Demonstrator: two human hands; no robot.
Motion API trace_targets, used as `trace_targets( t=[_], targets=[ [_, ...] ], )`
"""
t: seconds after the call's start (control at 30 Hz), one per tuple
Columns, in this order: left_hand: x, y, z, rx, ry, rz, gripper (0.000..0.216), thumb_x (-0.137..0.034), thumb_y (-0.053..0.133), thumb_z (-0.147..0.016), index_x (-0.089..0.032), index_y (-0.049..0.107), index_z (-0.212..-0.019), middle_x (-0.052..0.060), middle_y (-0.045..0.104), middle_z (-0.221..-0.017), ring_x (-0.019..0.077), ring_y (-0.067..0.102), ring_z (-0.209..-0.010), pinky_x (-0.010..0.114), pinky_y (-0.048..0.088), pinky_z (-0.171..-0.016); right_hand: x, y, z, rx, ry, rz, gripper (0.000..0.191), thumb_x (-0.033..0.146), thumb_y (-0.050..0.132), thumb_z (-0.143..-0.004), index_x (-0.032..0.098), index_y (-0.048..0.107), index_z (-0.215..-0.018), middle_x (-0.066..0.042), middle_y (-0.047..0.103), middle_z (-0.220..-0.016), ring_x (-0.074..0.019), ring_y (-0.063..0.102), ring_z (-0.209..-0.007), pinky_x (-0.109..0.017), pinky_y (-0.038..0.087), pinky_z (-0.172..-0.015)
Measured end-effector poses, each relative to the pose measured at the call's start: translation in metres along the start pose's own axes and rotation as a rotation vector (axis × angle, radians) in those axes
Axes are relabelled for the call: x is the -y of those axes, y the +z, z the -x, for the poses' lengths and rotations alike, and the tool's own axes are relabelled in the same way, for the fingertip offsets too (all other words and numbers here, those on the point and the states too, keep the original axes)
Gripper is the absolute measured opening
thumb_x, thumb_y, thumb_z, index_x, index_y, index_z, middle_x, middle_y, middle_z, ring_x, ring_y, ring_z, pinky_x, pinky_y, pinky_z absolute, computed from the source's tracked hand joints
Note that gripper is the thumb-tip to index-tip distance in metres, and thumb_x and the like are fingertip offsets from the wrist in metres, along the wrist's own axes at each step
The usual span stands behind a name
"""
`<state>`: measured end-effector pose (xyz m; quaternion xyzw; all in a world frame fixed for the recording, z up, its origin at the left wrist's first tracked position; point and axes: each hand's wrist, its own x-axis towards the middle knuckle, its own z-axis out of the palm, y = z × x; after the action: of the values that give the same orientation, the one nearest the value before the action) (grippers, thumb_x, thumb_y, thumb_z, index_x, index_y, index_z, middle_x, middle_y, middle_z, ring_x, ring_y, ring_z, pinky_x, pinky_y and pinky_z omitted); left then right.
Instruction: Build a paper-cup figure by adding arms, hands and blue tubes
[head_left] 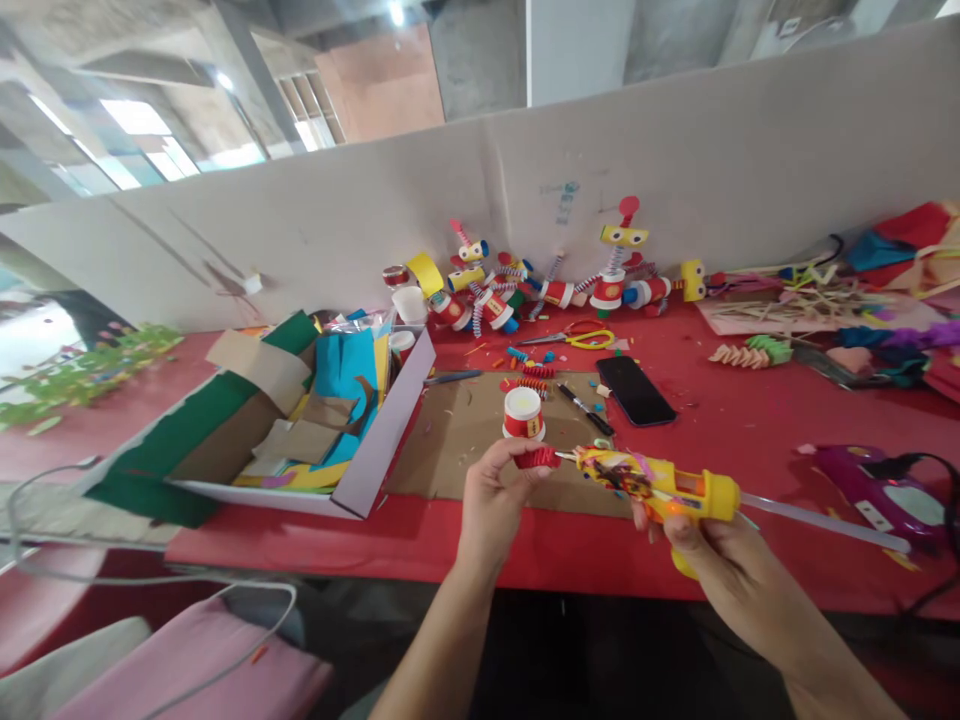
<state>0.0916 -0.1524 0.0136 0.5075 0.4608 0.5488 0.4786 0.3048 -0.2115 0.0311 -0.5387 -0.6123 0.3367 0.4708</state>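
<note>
Gently, my left fingers (501, 457) pinch the crushable-looking red pleated-paper strip (538, 458), best held edgewise, right fingers (691, 543) gripping the yellow plastic glue gun (660, 486).

We can read no text: the blue marks (564, 201) on the pale board (337, 220) and the small label (532, 428) on the red-and-white cup (514, 421) are too blurred

Looks plastic on the glue gun (660, 487), papery and pleated on the red strip (538, 458), glossy on the phone (637, 390), matt on the cardboard sheet (447, 440).
</note>
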Motion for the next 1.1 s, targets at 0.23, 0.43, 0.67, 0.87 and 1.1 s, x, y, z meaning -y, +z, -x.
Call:
trace_targets(
  t=[0.23,0.43,0.67,0.87,1.1],
  targets=[
    [-0.001,0.002,0.000,-0.016,0.002,0.010,0.017,-0.019,0.074,-0.072,-0.021,0.074,-0.089,0.002,0.070,-0.089,0.0185,0.060,-0.091,0.030,0.045,-0.086,0.003,-0.003,-0.004,0.062,0.005,0.024,0.043,0.058,0.051,-0.088,0.021,0.068,-0.072,-0.004,0.068,-0.064,-0.0191,0.065,-0.061,-0.025,0.056,-0.058],
    [-0.001,0.002,0.001,-0.013,0.006,0.034,0.018,-0.017,0.075,-0.072,-0.022,0.074,-0.089,0.001,0.069,-0.091,0.0167,0.060,-0.091,0.028,0.044,-0.085,-0.001,-0.004,-0.005,0.118,0.026,0.015,0.043,0.056,0.050,-0.089,0.020,0.064,-0.072,-0.004,0.065,-0.065,-0.0186,0.062,-0.062,-0.027,0.055,-0.060],
    [-0.003,0.002,0.002,0.017,0.021,0.016,0.018,-0.019,0.076,-0.073,-0.023,0.074,-0.090,0.002,0.070,-0.093,0.0176,0.060,-0.093,0.029,0.044,-0.086,-0.004,-0.009,-0.001,0.117,0.040,0.084,0.041,0.054,0.049,-0.090,0.021,0.058,-0.068,-0.001,0.056,-0.060,-0.0163,0.056,-0.057,-0.024,0.048,-0.050],
    [-0.002,0.002,0.002,0.018,0.010,0.008,0.017,-0.020,0.076,-0.073,-0.023,0.074,-0.089,0.002,0.070,-0.092,0.0180,0.060,-0.093,0.031,0.044,-0.089,-0.001,-0.011,-0.001,0.134,0.001,0.121,0.041,0.051,0.048,-0.091,0.022,0.057,-0.065,-0.002,0.058,-0.060,-0.0174,0.058,-0.059,-0.025,0.049,-0.052],
    [-0.004,0.000,0.000,-0.037,-0.079,0.182,0.021,-0.022,0.079,-0.067,-0.021,0.075,-0.088,0.002,0.072,-0.086,0.0153,0.062,-0.085,0.026,0.047,-0.080,-0.008,-0.017,-0.004,0.120,-0.035,0.276,0.033,0.047,0.043,-0.094,0.023,0.060,-0.079,-0.003,0.063,-0.070,-0.0210,0.063,-0.069,-0.030,0.052,-0.062]
  ],
)
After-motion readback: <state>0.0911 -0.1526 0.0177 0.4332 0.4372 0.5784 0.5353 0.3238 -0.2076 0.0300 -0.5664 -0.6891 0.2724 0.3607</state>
